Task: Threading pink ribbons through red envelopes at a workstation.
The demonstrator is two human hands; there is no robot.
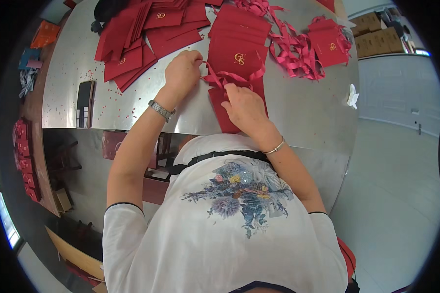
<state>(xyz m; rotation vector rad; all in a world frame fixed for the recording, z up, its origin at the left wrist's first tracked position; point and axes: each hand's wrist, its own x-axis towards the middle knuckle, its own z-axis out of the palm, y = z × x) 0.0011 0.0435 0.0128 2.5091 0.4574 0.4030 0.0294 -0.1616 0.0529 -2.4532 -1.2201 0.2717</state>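
Observation:
At the table's near edge lies a flat red paper packet [223, 113], bag or envelope I cannot tell, overlapping a row of like packets [239, 34] with gold lettering. A red ribbon [237, 76] runs across it. My left hand [182, 73], left of the packets, pinches one end of this ribbon between thumb and fingertips. Over the near packet, my right hand [245, 108] has its fingers closed on the ribbon, with the exact grip partly hidden beneath them.
Several more red packets [127, 61] are heaped at the far left. A tangle of red ribbons [298, 53] lies right of the row, beside packets with ribbons [330, 46]. A phone [85, 104] rests on the metal table [298, 112] at left; a crumpled white tissue [353, 96] sits at right.

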